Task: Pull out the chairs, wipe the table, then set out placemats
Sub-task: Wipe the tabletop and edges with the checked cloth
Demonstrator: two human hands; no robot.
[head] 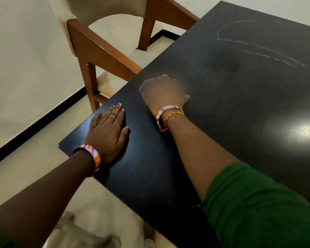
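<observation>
A black table [240,108] fills the right of the view, with pale curved streaks on its far part. My left hand [107,129] lies flat on the table's near left corner, fingers straight. My right hand [161,92] is blurred by motion on the tabletop near the left edge, fingers curled over a small pale cloth [186,97] that peeks out at its right side. A wooden chair [104,49] with a cream seat and back stands at the table's left side, drawn a little away from it.
Cream floor tiles [34,72] with a black strip lie to the left. Part of another cream chair [89,233] shows below the table's near edge. A bright light reflection sits on the tabletop at right.
</observation>
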